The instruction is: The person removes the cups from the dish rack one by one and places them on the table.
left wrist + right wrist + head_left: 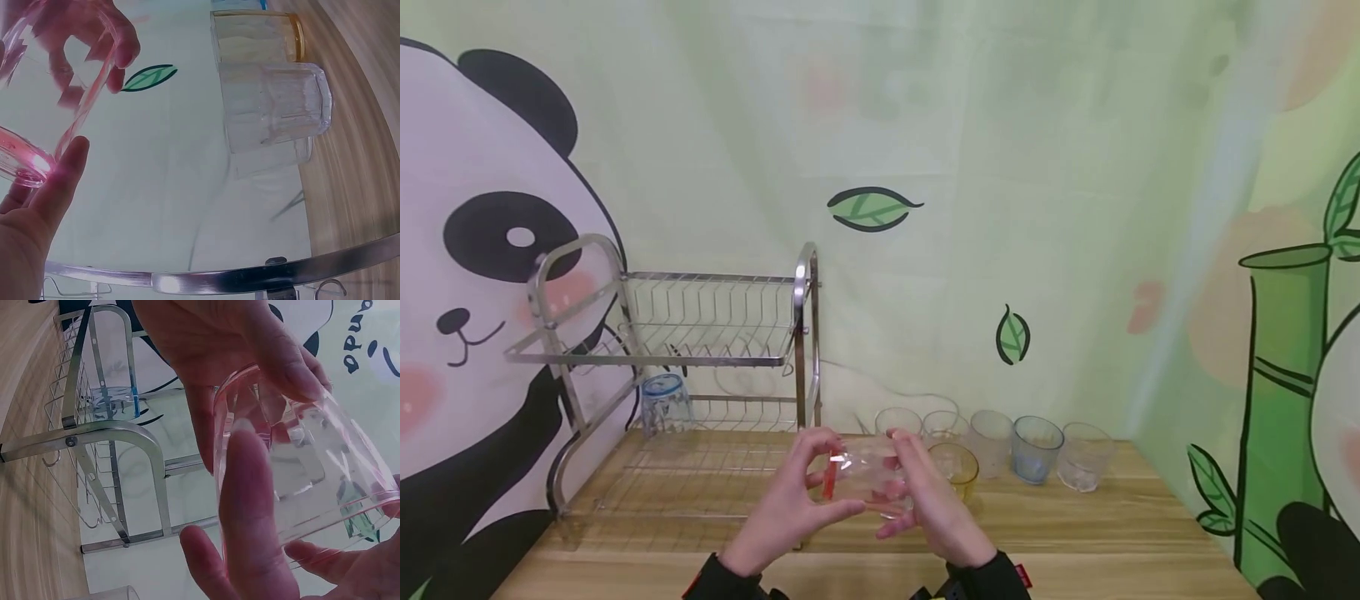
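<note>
A clear pink-tinted drinking glass (865,471) lies sideways in the air between both hands, over the front of the table. My left hand (793,500) grips its redder end, thumb below and fingers above in the head view. At the opposite end, my right hand (936,504) holds the glass with its fingers curved along the side. The right wrist view shows the glass (300,462) close up, with a right fingertip lying over its wall. Just behind the right hand stands an amber glass (966,467), partly covered by that hand.
Several clear glasses (992,442) and a bluish glass (1036,454) line the back of the wooden table (1075,542). A two-tier metal dish rack (715,361) stands left, with a blue-rimmed glass (666,408) on its lower tier. A printed cloth (955,250) hangs behind.
</note>
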A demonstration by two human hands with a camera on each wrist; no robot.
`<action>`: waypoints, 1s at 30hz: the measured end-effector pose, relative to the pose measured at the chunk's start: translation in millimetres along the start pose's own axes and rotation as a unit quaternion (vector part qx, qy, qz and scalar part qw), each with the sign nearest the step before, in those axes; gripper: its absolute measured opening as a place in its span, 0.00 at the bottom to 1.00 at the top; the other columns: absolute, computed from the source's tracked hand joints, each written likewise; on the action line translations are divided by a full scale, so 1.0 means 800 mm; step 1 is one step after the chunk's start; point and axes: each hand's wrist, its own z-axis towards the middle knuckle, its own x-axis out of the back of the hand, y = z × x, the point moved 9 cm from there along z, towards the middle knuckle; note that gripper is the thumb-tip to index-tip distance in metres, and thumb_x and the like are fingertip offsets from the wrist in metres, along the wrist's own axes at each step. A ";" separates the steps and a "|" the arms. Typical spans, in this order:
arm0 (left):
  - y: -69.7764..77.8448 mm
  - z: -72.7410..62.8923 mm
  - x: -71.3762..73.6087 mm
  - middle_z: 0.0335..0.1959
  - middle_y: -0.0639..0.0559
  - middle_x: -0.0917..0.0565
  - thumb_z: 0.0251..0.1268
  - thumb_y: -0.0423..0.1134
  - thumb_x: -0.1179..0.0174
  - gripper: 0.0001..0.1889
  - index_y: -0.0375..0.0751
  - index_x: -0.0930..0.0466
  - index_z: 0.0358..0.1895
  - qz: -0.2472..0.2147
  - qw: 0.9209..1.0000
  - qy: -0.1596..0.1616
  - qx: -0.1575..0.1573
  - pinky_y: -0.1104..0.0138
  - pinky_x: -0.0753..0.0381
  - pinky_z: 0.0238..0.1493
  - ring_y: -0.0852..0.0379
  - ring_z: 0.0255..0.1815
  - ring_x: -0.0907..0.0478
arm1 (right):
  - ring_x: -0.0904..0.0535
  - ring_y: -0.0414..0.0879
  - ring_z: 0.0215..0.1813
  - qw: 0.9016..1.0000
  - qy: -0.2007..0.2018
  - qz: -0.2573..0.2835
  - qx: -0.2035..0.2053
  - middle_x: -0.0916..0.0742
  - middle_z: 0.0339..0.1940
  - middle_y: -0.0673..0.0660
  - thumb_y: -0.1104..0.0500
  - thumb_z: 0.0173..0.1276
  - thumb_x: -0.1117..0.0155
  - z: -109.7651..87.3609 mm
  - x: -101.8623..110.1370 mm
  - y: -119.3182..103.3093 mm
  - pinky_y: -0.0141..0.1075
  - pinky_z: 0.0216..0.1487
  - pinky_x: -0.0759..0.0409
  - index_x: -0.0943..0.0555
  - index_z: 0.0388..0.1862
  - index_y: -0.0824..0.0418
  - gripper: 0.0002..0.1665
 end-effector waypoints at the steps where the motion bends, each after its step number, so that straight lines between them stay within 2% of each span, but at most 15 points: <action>1: -0.001 0.000 -0.001 0.58 0.53 0.33 0.46 0.42 0.22 0.36 0.53 0.33 0.58 0.001 1.000 -0.001 0.001 0.51 0.21 0.55 0.47 0.62 0.32 | 0.21 0.61 0.49 1.000 0.001 -0.001 0.000 0.33 0.61 0.70 0.33 0.76 0.59 0.000 0.000 0.000 0.51 0.29 0.15 0.43 0.73 0.55 0.38; 8: -0.001 0.000 -0.004 0.60 0.51 0.34 0.45 0.44 0.22 0.35 0.55 0.33 0.57 0.017 1.000 -0.014 -0.006 0.58 0.19 0.52 0.43 0.59 0.29 | 0.25 0.59 0.49 1.000 0.018 -0.010 -0.004 0.32 0.60 0.67 0.35 0.75 0.53 0.001 0.006 0.000 0.50 0.30 0.15 0.41 0.73 0.54 0.37; 11: -0.002 0.000 -0.006 0.60 0.50 0.34 0.45 0.44 0.22 0.36 0.54 0.33 0.57 0.022 0.999 -0.023 -0.017 0.59 0.19 0.52 0.42 0.58 0.29 | 0.23 0.58 0.48 1.000 0.015 -0.019 -0.006 0.29 0.60 0.67 0.36 0.75 0.52 0.000 0.007 -0.001 0.49 0.30 0.15 0.40 0.73 0.54 0.36; 15: -0.002 0.000 -0.010 0.59 0.52 0.32 0.44 0.45 0.22 0.36 0.52 0.33 0.57 0.050 0.998 -0.035 -0.033 0.60 0.18 0.51 0.46 0.56 0.29 | 0.20 0.58 0.45 1.000 0.012 -0.028 -0.003 0.27 0.60 0.67 0.38 0.75 0.49 -0.001 0.011 -0.004 0.46 0.27 0.15 0.39 0.73 0.56 0.36; 18: -0.001 -0.001 -0.013 0.58 0.54 0.31 0.45 0.48 0.23 0.36 0.51 0.33 0.57 0.075 0.995 -0.041 -0.054 0.61 0.18 0.50 0.49 0.55 0.28 | 0.18 0.57 0.41 0.999 0.018 -0.036 0.001 0.30 0.61 0.67 0.39 0.74 0.46 -0.001 0.014 -0.004 0.45 0.26 0.15 0.38 0.72 0.58 0.37; 22: 0.000 -0.002 -0.014 0.57 0.55 0.30 0.46 0.49 0.24 0.34 0.50 0.32 0.57 0.082 0.993 -0.047 -0.070 0.63 0.19 0.49 0.51 0.53 0.26 | 0.18 0.53 0.36 0.998 0.030 -0.056 0.007 0.32 0.61 0.68 0.40 0.72 0.42 -0.002 0.020 -0.003 0.43 0.25 0.16 0.36 0.71 0.58 0.37; 30: -0.003 0.002 -0.018 0.57 0.58 0.28 0.44 0.46 0.22 0.36 0.54 0.29 0.60 0.092 0.992 -0.061 -0.053 0.65 0.19 0.48 0.50 0.52 0.25 | 0.18 0.54 0.36 0.997 0.021 -0.077 0.015 0.29 0.58 0.67 0.41 0.71 0.41 -0.006 0.026 -0.009 0.41 0.24 0.16 0.35 0.71 0.57 0.36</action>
